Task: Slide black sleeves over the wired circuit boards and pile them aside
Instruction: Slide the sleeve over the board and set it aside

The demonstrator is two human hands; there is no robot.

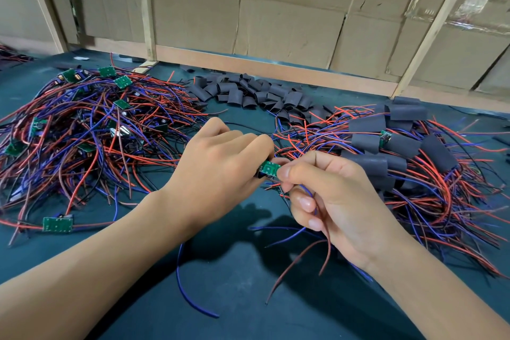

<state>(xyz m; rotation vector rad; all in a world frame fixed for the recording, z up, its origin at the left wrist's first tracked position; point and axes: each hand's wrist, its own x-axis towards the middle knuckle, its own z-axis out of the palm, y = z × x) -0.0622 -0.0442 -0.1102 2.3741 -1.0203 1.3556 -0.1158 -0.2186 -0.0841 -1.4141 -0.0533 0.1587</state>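
Both hands are pinching one flat green circuit board: left hand curled, right hand gripping thin wires. Limp black sleeves are lying heaped on the bench.

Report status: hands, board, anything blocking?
Left hand and right hand both pinch the board. Sleeve on its left end, board mostly bare. Nothing blocking.

I read the table mat as dark teal. The circuit board pinched above it is green with pale printed markings. Left of that board, the tangled wires run red, purple-blue and black, dotted with green boards. Beyond the board, the loose sleeves are matte black-grey. Right of it, the sleeved pile shows dark grey over red and blue leads. The cardboard wall behind is plain brown.
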